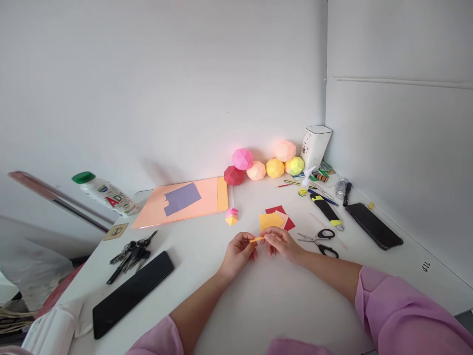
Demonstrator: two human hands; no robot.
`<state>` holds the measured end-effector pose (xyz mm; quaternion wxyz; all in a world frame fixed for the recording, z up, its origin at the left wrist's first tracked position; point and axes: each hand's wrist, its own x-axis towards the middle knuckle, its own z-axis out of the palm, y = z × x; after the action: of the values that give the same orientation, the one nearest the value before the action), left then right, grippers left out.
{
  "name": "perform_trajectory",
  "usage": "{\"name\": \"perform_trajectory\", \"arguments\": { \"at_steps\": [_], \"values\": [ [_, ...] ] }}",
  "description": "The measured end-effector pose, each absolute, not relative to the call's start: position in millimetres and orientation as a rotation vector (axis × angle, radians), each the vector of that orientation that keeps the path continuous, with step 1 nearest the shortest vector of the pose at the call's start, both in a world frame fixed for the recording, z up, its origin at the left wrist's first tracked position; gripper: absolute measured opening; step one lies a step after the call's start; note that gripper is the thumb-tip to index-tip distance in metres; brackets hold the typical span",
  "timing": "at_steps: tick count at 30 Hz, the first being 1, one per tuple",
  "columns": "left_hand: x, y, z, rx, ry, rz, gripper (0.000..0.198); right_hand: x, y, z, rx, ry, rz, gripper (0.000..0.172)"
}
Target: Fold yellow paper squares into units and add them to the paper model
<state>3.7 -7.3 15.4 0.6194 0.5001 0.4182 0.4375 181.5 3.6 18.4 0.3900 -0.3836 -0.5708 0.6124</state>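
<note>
- Left hand [241, 248] and right hand [281, 243] pinch an orange paper strip [256, 239] between them.
- Uneven finger pressure could crease it askew.
- A right-hand nudge could scatter the paper pieces [271, 221] just beyond.

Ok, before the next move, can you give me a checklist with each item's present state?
1. Orange paper piece held by both left hand and right hand: ok.
2. Glue bottle standing upright: ok.
3. Scissors lying on the table, out of both hands: ok.
4. Paper squares spread apart from one another: not ok, they overlap.
5. Utility knife blade retracted: cannot tell, too small.
6. Right hand off the paper squares: cannot tell from this angle.
</note>
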Motion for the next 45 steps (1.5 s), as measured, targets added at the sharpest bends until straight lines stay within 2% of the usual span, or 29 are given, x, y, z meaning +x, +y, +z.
{"name": "perform_trajectory", "arguments": {
  "at_steps": [7,26,37,45],
  "values": [
    [1,-9,17,1.220,0.935,0.912,0.037,183,3,17,-0.992,-1.477,1.544,0.029],
    [-1,-10,20,1.252,0.948,0.865,0.042,180,0,21,-1.028,-1.478,1.516,0.030],
    [-5,-5,17,1.072,0.887,0.952,0.034,182,4,10,-1.035,-1.591,1.480,0.043],
    [-6,-5,17,1.038,0.867,0.959,0.035,182,3,11,-1.043,-1.615,1.460,0.039]
  ]
}}
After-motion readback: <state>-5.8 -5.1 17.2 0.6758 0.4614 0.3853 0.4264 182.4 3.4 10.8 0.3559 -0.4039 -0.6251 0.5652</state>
